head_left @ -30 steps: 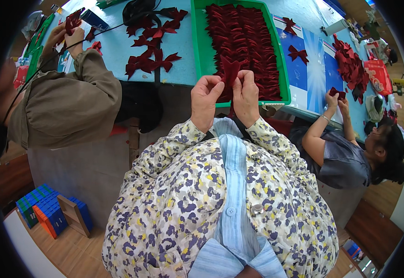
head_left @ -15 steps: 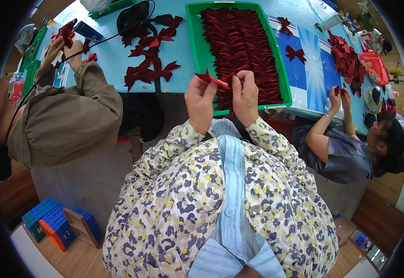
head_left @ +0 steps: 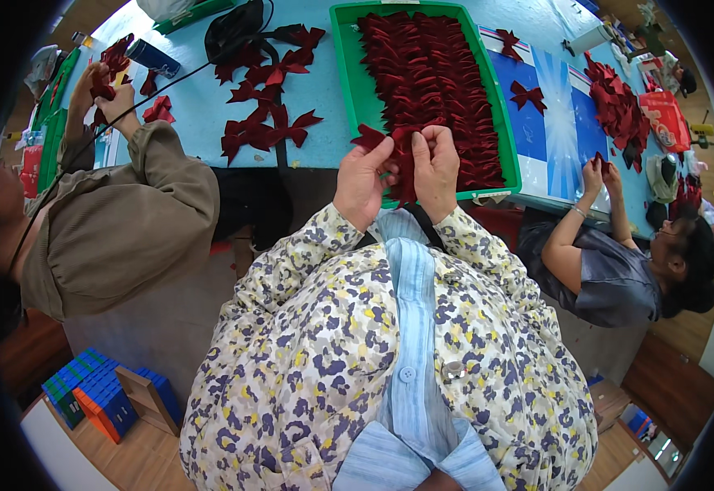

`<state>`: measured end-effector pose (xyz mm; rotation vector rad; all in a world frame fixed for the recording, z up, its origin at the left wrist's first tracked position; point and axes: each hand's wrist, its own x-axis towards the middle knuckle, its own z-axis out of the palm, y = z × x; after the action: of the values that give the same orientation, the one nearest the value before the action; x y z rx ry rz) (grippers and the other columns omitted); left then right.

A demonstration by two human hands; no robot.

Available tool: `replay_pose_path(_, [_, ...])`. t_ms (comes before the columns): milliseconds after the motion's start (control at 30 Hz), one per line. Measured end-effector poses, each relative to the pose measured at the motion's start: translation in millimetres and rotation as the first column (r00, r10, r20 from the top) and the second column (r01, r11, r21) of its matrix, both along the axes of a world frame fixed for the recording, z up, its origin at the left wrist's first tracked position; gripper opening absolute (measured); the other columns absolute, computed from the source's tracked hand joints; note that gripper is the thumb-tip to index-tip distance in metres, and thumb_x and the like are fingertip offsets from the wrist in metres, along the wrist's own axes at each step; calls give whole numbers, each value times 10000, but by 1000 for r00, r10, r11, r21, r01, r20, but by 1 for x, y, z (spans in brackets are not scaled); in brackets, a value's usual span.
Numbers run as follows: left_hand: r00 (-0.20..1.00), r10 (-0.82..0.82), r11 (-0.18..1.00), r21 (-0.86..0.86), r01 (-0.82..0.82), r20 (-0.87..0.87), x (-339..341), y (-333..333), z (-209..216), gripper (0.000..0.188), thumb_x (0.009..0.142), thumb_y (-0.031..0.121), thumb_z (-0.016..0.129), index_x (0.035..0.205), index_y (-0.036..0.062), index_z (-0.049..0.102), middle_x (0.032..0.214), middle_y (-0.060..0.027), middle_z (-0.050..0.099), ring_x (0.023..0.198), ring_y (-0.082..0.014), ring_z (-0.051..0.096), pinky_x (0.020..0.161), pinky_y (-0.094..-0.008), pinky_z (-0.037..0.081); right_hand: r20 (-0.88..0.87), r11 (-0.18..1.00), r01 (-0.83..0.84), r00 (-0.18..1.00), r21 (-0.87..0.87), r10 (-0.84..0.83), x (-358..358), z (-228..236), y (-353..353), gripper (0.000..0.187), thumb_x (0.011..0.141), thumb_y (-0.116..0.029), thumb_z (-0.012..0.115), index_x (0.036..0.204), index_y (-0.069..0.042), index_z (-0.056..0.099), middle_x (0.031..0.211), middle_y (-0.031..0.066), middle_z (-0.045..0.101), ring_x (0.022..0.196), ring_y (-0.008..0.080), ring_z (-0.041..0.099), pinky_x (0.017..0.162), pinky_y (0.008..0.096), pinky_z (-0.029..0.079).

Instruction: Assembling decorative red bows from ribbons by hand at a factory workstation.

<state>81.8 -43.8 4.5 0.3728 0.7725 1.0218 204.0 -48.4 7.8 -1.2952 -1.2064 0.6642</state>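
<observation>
Both my hands hold one dark red fabric bow (head_left: pixel 404 168) in front of my chest, over the near edge of a green tray (head_left: pixel 349 90). My left hand (head_left: pixel 363 182) pinches the bow's left loop between thumb and fingers. My right hand (head_left: pixel 436 170) is closed on its right side, with the thumb pressed on the fabric near the middle. The bow's tails hang down between the hands. Behind them, tightly packed rows of dark red bows (head_left: pixel 426 74) fill most of the tray; its left strip shows bare green.
Loose red bows (head_left: pixel 279 127) and a black bag (head_left: pixel 234 33) lie left of the tray on the light blue table (head_left: pixel 197 106). Blue-and-white printed boxes (head_left: pixel 549 123) with two bows are at right. A co-worker (head_left: pixel 120 221) sits left, another (head_left: pixel 602 262) right, both handling red fabric.
The bow in my hands has turned; its bright red pointed end has given way to darker loops with tails hanging down. My left hand has shifted slightly right. The left co-worker's hands moved slightly left.
</observation>
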Motion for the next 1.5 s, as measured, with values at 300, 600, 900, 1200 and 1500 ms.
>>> replay_pose_path(300, [999,11,990,137,-16,37,15,-4,9,161,892,198,574,1021,106,544,971,-4,586,856,-128,539,792,-322,415,13,997,42,999,66,-43,11,6,14,150,884,-143,573,893,-15,497,683,71,553,580,124,513,519,286,417])
replay_pose_path(600, [988,-47,987,157,24,145,15,10,21,201,875,97,540,1073,79,517,1044,-41,584,941,-141,547,847,-323,430,269,956,-179,956,232,114,28,88,9,165,793,3,589,952,6,544,757,110,584,701,204,592,613,277,471])
replay_pose_path(900, [964,-89,975,218,33,250,-8,12,7,203,897,156,492,1081,72,490,1060,-71,590,951,-171,555,861,-352,423,885,666,-628,-82,-403,459,60,317,-102,97,764,-139,568,840,-148,628,708,43,528,683,210,515,548,338,357])
replay_pose_path(1200, [964,-119,978,194,74,237,-2,10,-6,284,888,134,538,1166,89,498,1080,-55,588,973,-160,555,884,-352,424,913,817,-428,-54,-386,403,86,318,-133,108,790,-116,563,881,-102,621,753,43,550,720,181,531,598,314,386])
replay_pose_path(1500, [961,-70,988,150,30,268,-1,1,-7,253,893,86,524,1142,46,504,1114,-84,581,1001,-182,560,875,-329,447,931,864,-372,0,-339,366,87,319,-140,125,816,-93,558,922,-55,613,797,44,571,756,153,546,649,289,416])
